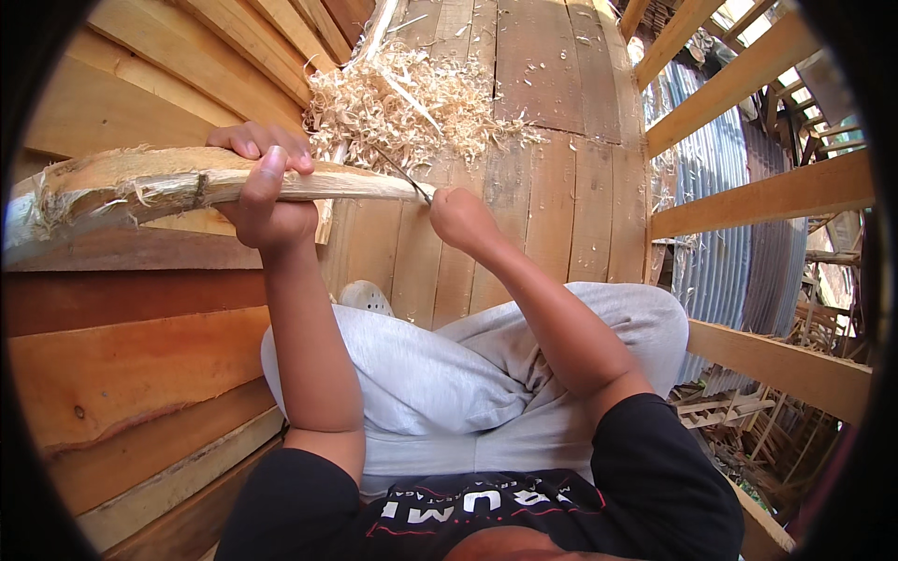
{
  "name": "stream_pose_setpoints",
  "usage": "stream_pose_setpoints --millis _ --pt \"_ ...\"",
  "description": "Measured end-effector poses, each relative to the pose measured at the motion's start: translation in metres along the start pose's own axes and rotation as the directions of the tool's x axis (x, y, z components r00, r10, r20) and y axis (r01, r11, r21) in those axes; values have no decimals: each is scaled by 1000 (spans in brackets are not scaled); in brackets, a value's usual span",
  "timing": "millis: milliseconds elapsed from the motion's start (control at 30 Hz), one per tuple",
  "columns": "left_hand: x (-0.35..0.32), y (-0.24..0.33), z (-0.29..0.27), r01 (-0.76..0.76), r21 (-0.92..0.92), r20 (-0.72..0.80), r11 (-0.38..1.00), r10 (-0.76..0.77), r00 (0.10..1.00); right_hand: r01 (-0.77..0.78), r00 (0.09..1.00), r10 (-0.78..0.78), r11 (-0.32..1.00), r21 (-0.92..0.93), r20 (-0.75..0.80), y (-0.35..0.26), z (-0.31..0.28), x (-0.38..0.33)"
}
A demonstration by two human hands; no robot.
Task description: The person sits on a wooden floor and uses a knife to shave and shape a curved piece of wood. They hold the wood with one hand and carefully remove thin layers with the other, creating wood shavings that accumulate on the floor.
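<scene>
A long, pale piece of rough-hewn wood (122, 182) runs from the left edge toward the middle, thick and fibrous at the left and tapering to a narrow tip. My left hand (267, 206) is wrapped round it, thumb on the near side and fingers over the top. By the tapered tip, my right hand (460, 220) is closed in a fist. A thin, dark knife blade (400, 172) sticks out from that fist, slanting up and left across the wood's end. The knife's handle is hidden inside the fist.
Curly wood shavings (412, 103) lie heaped on the plank floor (533, 196) beyond my hands. Stacked boards (140, 365) line the left side. A wooden railing (762, 201) runs along the right, with corrugated sheets (716, 243) behind it. A pale perforated shoe (365, 297) shows beside my legs.
</scene>
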State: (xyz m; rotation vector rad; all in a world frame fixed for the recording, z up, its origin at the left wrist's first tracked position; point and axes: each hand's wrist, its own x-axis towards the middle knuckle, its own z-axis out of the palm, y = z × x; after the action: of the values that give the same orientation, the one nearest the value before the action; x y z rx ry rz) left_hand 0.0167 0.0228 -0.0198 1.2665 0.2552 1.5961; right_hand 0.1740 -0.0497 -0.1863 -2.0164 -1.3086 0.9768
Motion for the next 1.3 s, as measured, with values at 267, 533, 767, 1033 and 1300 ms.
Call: stream_pose_setpoints --millis 267,533,767,1033,1300 --pt "-3 5 4 -7 42 -44 999 9 999 -279 944 246 950 139 219 4 -7 9" --pt "0 11 -9 -4 36 -96 999 7 995 162 983 -169 983 89 76 -61 -12 -33" --pt "4 7 -16 24 6 -138 1000 -23 990 -112 974 110 994 2 196 16 3 9" --pt "3 9 -17 14 -7 -91 1000 -15 996 30 969 -58 993 118 241 -33 -19 -7" --pt "4 6 -26 57 -8 -27 998 -58 998 207 975 -207 978 19 79 -34 -10 -13"
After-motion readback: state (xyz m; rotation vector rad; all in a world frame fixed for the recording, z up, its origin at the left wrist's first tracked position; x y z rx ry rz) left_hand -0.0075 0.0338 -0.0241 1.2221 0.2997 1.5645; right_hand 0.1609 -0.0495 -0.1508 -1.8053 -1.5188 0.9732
